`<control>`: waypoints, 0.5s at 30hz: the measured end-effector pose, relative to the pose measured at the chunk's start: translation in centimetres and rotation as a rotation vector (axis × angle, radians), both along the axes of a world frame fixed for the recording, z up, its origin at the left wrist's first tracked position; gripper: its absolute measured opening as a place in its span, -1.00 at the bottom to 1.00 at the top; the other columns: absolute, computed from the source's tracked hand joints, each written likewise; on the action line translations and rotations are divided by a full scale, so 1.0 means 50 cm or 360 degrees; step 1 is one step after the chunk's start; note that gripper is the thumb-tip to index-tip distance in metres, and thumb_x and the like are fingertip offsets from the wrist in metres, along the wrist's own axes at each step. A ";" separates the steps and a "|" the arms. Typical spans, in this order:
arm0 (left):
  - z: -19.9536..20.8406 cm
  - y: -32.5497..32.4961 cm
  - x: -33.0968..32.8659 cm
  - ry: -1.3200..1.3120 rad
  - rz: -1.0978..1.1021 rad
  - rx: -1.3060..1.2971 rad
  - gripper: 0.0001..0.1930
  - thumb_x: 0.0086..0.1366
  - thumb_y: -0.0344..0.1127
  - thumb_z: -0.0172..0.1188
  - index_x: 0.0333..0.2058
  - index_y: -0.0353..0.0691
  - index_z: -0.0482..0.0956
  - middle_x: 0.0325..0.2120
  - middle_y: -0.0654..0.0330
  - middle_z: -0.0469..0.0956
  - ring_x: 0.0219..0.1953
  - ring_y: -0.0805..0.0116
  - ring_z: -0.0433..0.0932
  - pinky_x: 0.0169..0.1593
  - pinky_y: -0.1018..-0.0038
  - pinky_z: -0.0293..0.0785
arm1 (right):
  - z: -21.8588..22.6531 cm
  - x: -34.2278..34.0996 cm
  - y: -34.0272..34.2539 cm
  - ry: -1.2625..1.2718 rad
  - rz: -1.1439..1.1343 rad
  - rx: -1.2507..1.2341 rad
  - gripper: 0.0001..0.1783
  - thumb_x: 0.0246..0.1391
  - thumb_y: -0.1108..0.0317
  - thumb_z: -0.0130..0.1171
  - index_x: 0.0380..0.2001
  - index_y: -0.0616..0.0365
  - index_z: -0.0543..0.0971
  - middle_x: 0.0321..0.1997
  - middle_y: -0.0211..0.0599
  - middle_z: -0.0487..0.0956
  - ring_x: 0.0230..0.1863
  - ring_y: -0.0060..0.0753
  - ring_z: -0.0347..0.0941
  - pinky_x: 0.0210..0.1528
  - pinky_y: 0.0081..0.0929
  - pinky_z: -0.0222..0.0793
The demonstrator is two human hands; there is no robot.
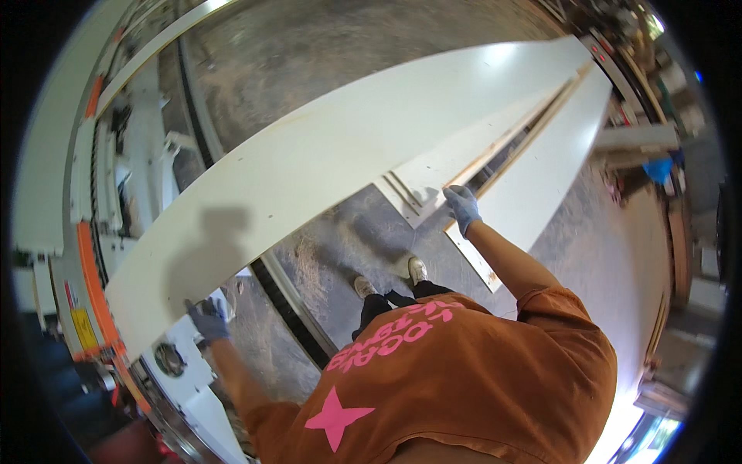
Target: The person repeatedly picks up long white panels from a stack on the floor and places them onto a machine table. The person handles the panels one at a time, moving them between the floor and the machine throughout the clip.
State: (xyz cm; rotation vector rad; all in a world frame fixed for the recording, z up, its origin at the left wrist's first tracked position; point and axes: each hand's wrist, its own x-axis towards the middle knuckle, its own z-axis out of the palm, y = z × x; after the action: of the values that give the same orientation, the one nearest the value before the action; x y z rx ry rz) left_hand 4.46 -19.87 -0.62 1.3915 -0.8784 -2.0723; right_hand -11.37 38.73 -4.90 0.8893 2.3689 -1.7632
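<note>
A long white board (309,131) stretches from the machine at the left to the far right, its edge bowed in this wide view. At its left end my left hand (207,320), in a dark grey glove, is closed on the near edge, slightly blurred. My right hand (462,207), in a paler grey-blue glove, wraps round a corner of the board beside a narrow gap. Two short dark slots mark the board's stepped part left of that hand. Across the gap lies another white panel (553,151), with bare wood-coloured edges showing.
To the left stands a machine with an orange-edged rail (94,274) and a white bed holding a round dark fitting (170,359). A dark track (290,309) crosses the concrete floor near my shoes (417,269). Stacked boards (638,138) and a blue item (658,170) are at the right.
</note>
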 end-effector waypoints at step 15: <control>-0.153 0.808 -0.574 -0.0385 -0.1922 -0.2704 -0.30 -0.05 0.06 0.12 0.00 -0.25 0.20 0.04 -0.12 0.15 0.05 -0.03 0.19 0.06 0.25 0.18 | -0.090 0.140 0.198 -0.0353 -0.0361 -0.0844 -0.54 -0.17 0.11 0.20 -0.18 -0.01 0.37 -0.34 -0.41 0.41 -0.36 -0.41 0.31 -0.36 -0.37 0.30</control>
State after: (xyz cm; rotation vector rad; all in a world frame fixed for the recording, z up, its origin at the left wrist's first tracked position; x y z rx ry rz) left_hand -24.23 20.55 -8.29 -0.0082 -2.9269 -0.6740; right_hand -4.35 48.64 -9.41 1.2109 1.5966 -2.0906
